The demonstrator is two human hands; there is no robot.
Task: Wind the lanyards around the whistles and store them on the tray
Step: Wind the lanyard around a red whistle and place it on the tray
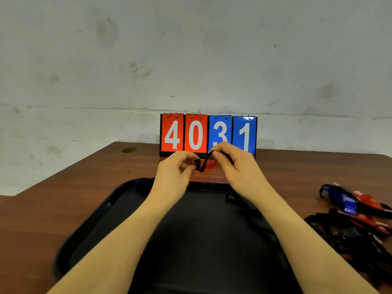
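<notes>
A red whistle (209, 165) is held up above the far edge of the black tray (101, 217). My left hand (177, 168) pinches its left end. My right hand (233, 161) grips the black lanyard (204, 164), which crosses over the whistle's body; the lanyard's loose part trails down onto the tray behind my right forearm. A blue whistle with its cord around it (141, 183) lies in the tray's far left corner, partly hidden by my left wrist. A pile of blue and red whistles (356, 204) with tangled black lanyards lies on the table to the right.
A flip scoreboard (207, 134) reading 4 0 3 1 stands at the back of the brown wooden table (63, 187), against a grey wall. A small round brass fitting (129, 150) sits near the table's far left corner.
</notes>
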